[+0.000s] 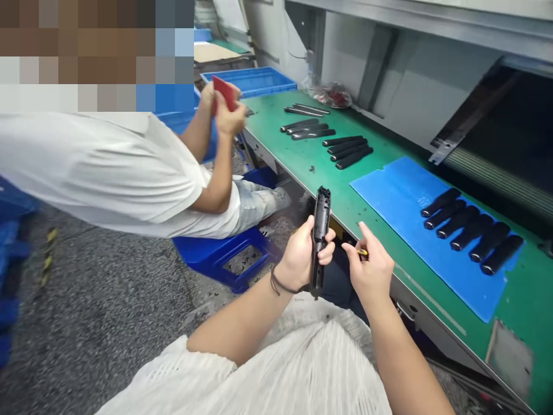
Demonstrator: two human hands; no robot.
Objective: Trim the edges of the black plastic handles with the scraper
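My left hand [302,255] grips a long black plastic housing [320,230], held upright with its hollow side facing me. My right hand [370,271] is close to the housing's right side, its index finger raised. A small yellow-tipped tool [362,252] pokes out between that hand's fingers, mostly hidden, so I cannot tell exactly what it is. Both hands are over the front edge of the green workbench [345,196]. On a blue mat [397,225] to the right lie several finished-looking black elongated parts [473,230] in a row.
Further along the bench lie several groups of black bars [345,153]. A clear bag with red contents [332,95] sits at the back. A co-worker in a white shirt [103,173] sits left, holding a red piece [223,93]. Blue crates [248,80] and a blue stool [220,259] stand nearby.
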